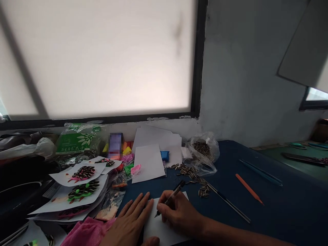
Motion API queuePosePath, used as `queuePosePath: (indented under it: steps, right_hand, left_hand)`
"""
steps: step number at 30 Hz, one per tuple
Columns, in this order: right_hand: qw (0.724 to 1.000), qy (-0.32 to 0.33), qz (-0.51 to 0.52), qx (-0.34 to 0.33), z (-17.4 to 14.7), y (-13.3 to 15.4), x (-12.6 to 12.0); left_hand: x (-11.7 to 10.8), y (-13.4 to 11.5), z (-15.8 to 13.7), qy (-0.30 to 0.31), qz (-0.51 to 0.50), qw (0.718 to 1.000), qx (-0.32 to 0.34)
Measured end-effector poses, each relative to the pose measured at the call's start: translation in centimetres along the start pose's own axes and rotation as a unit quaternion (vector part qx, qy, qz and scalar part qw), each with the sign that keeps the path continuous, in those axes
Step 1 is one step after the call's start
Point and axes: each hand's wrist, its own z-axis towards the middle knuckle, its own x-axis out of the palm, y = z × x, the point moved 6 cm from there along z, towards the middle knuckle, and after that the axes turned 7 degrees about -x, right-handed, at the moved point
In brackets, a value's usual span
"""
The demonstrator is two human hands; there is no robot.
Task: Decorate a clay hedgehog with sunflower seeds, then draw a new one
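Dark-blue tabletop (278,212) below, right fingers (162,199) grip a pen (178,187), left fingers (140,205) lie outstretched.

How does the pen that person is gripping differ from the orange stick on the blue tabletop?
The pen is held in the right hand, while the orange stick lies loose on the blue tabletop.
The pen slants with its tip down at the white paper; the orange stick rests flat.
The pen looks mostly black, the orange stick plain orange.
Both are slim and narrow to a tip.
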Motion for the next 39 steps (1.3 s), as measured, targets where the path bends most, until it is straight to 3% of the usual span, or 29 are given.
queuePosePath:
  steps: [10, 14, 19, 23, 34, 39]
  right_hand:
    - [0.999, -0.001, 0.030, 0.031, 0.1, -0.1, 0.0]
    - [0.999, -0.002, 0.024, 0.035, 0.3, 0.0, -0.1]
    - [0.999, -0.003, 0.018, 0.032, 0.3, 0.1, 0.0]
    - [0.999, 0.004, 0.024, 0.039, 0.5, 0.2, -0.1]
    - [0.998, 0.014, 0.048, 0.037, 1.0, 0.1, -0.5]
    - [0.998, 0.014, 0.037, 0.045, 0.8, -0.1, -0.4]
  left_hand:
    - [-3.1, -2.1, -0.9, 0.035, 0.001, 0.999, -0.037]
    - [-3.1, -1.9, -1.0, -0.018, 0.001, 0.998, -0.054]
    - [-3.1, -1.9, -0.6, 0.069, -0.012, 0.996, -0.062]
    - [-4.3, -2.2, -0.6, 0.042, -0.020, 0.996, -0.081]
    - [-4.1, -2.3, -0.9, 0.040, -0.009, 0.995, -0.085]
    - [-3.9, -1.5, -1.5, -0.018, 0.000, 0.998, -0.068]
